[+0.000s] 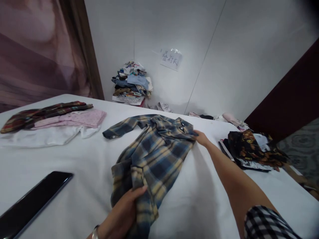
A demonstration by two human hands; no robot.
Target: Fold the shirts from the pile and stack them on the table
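A plaid shirt (159,162) in blue, yellow and grey lies across the middle of the white table, partly bunched. One sleeve (122,127) stretches out to the left, with a button at its cuff. My left hand (126,210) grips the near lower part of the shirt, thumb on top and the other fingers hidden under the cloth. Farther off, my right hand (200,137) pinches the shirt's right edge close to the collar (183,126). The arm reaches in from the lower right.
A black phone (37,200) lies at the left front. Behind it rest a red plaid garment (45,114), a pink one (72,119) and a white one (50,136). Clothes piles stand at the back (134,83) and right (254,149). A paper sign (171,59) hangs on the wall.
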